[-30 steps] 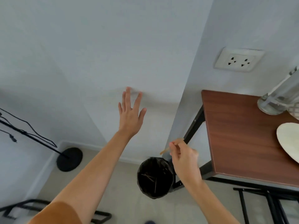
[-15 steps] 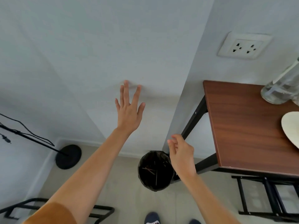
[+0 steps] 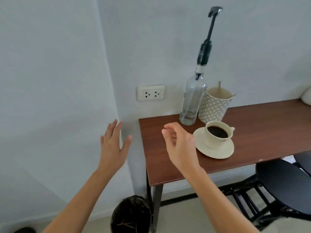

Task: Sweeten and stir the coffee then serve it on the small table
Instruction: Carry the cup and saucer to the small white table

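Right hand [image 3: 180, 147], empty, above wooden table [image 3: 262, 125] beside white wall [image 3: 50, 64].

Double wall socket [image 3: 151, 93] on wall left of worktop. Black-lined bin [image 3: 131, 214] on floor beside worktop leg, thin sticks inside. Dark chair [image 3: 284, 187] at right, seat partly under worktop edge.

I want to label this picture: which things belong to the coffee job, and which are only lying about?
For the job: coffee cup, saucer, syrup bottle with pump, patterned cup of stir sticks.

Lying about: wall socket, black bin, dark chair.
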A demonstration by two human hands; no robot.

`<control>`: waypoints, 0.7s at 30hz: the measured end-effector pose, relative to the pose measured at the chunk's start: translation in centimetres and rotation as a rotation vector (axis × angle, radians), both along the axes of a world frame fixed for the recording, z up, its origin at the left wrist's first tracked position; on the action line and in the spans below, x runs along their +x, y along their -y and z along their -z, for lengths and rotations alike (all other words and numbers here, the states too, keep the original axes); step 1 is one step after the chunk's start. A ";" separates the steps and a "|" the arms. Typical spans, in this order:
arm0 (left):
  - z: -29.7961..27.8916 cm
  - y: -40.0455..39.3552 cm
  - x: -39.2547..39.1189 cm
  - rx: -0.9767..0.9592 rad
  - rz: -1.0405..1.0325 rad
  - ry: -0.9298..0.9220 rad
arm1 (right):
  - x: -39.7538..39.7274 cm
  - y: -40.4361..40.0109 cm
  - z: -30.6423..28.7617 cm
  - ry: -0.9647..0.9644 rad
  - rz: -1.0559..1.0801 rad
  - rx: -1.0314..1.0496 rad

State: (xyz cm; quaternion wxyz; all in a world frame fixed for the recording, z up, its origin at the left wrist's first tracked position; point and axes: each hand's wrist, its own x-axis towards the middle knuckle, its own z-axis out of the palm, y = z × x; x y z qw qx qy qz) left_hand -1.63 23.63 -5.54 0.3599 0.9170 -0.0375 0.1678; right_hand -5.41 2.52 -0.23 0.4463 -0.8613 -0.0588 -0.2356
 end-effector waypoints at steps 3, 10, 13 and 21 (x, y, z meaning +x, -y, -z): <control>-1.0 7.1 -0.7 -0.008 0.110 -0.013 | -0.7 7.1 0.1 0.024 0.131 0.010; 0.6 21.8 -1.5 0.118 0.136 -0.247 | -1.2 21.0 3.8 -0.078 0.382 0.195; 1.6 25.0 -1.4 0.226 0.090 -0.344 | 0.2 23.8 6.8 -0.219 0.339 0.013; 2.5 27.4 -2.3 0.359 -0.015 -0.458 | 1.0 24.4 8.7 -0.371 0.236 -0.397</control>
